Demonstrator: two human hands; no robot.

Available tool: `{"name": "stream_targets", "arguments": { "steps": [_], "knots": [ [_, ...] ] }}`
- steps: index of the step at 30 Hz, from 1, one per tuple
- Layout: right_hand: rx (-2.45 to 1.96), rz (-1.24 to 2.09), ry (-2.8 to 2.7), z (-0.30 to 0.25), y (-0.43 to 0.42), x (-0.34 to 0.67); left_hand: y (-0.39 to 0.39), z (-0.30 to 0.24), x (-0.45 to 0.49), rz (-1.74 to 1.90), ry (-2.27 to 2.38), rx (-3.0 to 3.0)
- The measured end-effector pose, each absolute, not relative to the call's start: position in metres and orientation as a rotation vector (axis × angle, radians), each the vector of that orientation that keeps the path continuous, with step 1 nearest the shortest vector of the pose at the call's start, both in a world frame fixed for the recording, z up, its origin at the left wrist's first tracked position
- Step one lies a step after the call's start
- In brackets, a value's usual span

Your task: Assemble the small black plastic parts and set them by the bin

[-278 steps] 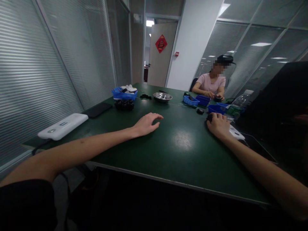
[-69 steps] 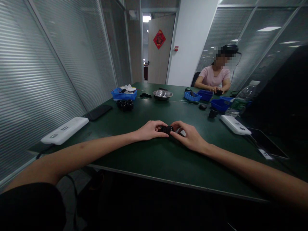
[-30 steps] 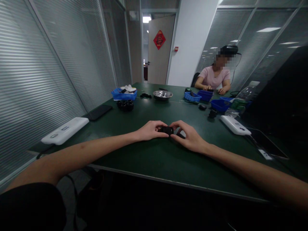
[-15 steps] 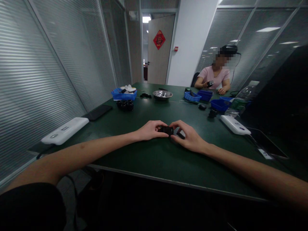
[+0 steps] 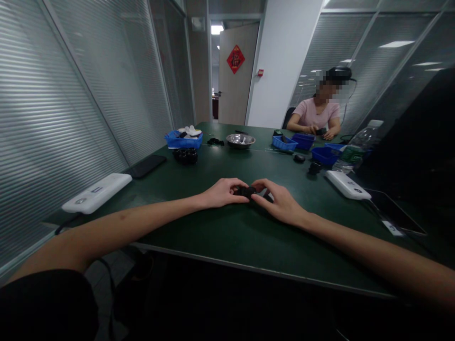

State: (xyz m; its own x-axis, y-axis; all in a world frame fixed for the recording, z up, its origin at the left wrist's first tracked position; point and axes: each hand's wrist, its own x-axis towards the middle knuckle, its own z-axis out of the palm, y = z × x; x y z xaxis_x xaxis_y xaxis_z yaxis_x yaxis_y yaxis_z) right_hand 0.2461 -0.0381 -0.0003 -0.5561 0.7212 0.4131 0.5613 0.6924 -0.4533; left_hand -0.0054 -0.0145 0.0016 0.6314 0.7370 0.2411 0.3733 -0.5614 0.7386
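Both hands, left hand [image 5: 221, 192] and right hand [image 5: 277, 202], pinch the small black part [image 5: 245, 191] on the green table [image 5: 227, 227]; we reckon it's light, rigid, best gripped by its ends.

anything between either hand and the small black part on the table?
Nothing visible. The left hand and right hand both have fingertips on the small black part, which sits between them low over the green table. The other items on the table lie farther off.
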Motion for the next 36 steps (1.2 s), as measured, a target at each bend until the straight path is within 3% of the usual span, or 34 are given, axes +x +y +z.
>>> {"name": "stream_targets", "arguments": {
  "steps": [36],
  "knots": [
    [-0.937, 0.293, -2.308, -0.0001, -0.0383, 0.2468, -0.0134, 0.001, -0.0056, 0.715, 0.894, 2.205]
  ]
}}
